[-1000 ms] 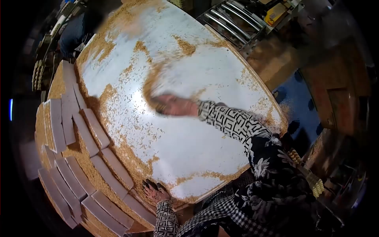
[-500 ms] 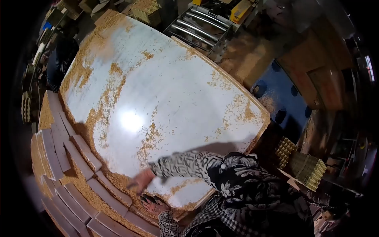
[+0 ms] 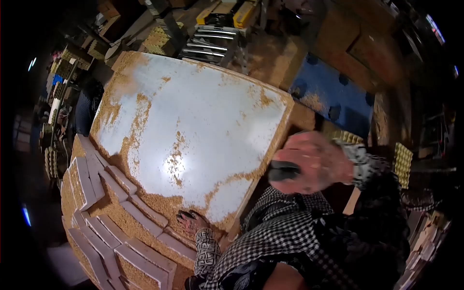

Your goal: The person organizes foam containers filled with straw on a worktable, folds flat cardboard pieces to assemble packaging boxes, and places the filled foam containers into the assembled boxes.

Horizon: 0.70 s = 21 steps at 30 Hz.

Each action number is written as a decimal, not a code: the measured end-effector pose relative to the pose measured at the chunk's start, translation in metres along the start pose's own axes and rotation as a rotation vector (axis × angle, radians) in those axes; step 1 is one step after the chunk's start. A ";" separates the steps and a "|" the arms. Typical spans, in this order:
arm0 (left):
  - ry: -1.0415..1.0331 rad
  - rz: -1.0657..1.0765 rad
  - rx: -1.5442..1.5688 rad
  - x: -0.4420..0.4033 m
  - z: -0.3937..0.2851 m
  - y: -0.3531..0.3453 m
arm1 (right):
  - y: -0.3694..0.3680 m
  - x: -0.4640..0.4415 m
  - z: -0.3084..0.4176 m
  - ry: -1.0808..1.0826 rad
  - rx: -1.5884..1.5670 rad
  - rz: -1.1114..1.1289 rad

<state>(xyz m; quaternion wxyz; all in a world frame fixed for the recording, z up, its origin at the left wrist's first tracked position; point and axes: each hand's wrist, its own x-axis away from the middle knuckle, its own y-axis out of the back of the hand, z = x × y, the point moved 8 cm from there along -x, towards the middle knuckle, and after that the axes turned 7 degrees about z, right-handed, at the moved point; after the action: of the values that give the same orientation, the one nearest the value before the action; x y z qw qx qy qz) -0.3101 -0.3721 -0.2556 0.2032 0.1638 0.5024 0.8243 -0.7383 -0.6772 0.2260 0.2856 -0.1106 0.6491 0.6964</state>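
Note:
My left hand (image 3: 192,223) lies with spread fingers on the sawdust-like flakes (image 3: 159,203) at the near left corner of the white tabletop (image 3: 217,121). It holds nothing. Close to the camera, my right hand (image 3: 309,163) is raised off the right edge of the table; it is blurred, its fingers curled, with a dark patch at the fingertips. Whether anything is inside it cannot be made out. Left of my left hand, pale blocks (image 3: 140,217) stand in rows among the tan flakes.
A person in dark clothing (image 3: 86,104) is at the table's far left. Metal rollers (image 3: 208,44) stand behind the table. To the right are a blue surface (image 3: 328,92) with dark patches and egg-tray-like stacks (image 3: 402,165).
My right hand has swept across the white surface toward my left hand, then moved right and up off the table. My left hand stays by the near corner. The view has turned.

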 end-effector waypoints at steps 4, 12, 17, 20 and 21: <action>-0.127 0.107 0.715 0.001 0.004 0.082 | 0.113 0.136 0.043 -0.460 0.324 -0.095; -0.301 0.178 1.521 0.033 -0.094 0.228 | 0.160 0.337 0.169 -1.167 0.406 0.108; -0.983 0.544 1.474 0.130 -0.251 0.306 | 0.130 0.322 0.053 -0.864 0.380 0.015; -1.376 0.386 1.075 0.187 -0.323 0.304 | 0.104 0.335 -0.025 -0.732 0.379 -0.052; -1.415 0.201 0.935 0.211 -0.334 0.307 | 0.090 0.356 -0.040 -0.736 0.368 -0.057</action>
<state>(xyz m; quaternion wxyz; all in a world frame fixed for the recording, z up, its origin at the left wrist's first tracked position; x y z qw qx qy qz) -0.7034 -0.6481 -0.1142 0.3067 0.7507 0.5289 0.2502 -1.0853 -0.6249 0.1099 0.5328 0.1810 0.6140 0.5534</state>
